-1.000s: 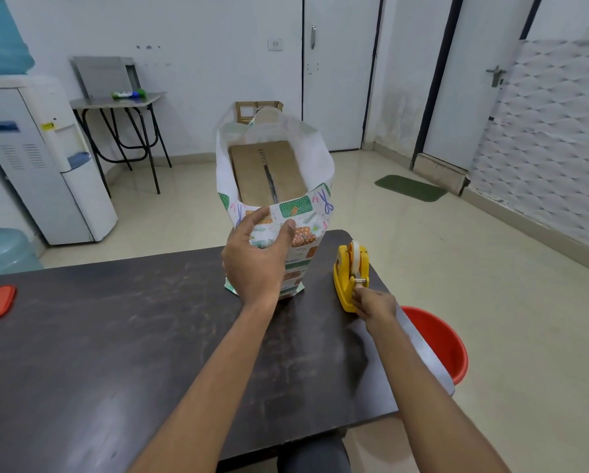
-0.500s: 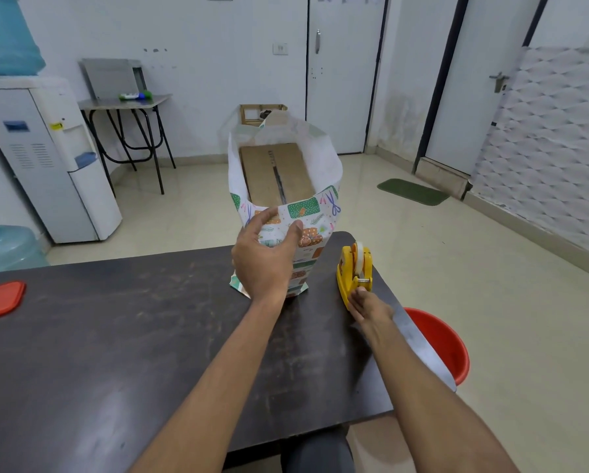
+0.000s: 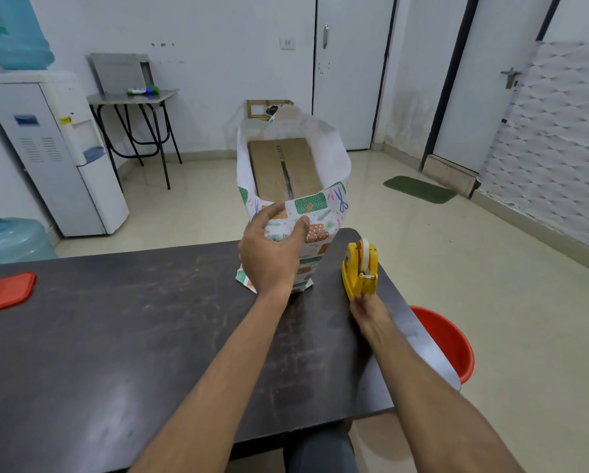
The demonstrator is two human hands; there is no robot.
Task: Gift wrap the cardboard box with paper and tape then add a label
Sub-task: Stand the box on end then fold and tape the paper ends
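The cardboard box (image 3: 286, 169) stands upright at the far edge of the dark table (image 3: 115, 336). Patterned wrapping paper (image 3: 320, 206) forms a tube around it, open at the top with the white inside showing. My left hand (image 3: 269, 257) cups the near face of the wrap, with fingers and thumb curled onto the paper. A yellow tape dispenser (image 3: 359, 268) sits to the right of the box. My right hand (image 3: 368, 312) is just in front of its cutter, blurred, fingertips pinched together on the tape end. No label is in view.
A red bucket (image 3: 446, 339) stands on the floor beside the table's right corner. A red lid (image 3: 10, 291) lies at the table's left edge. A water cooler (image 3: 54, 155) and a spare water jug (image 3: 10, 237) stand at the left.
My right hand has drawn back from the dispenser's cutter toward me. My left hand has stayed on the wrapped box.
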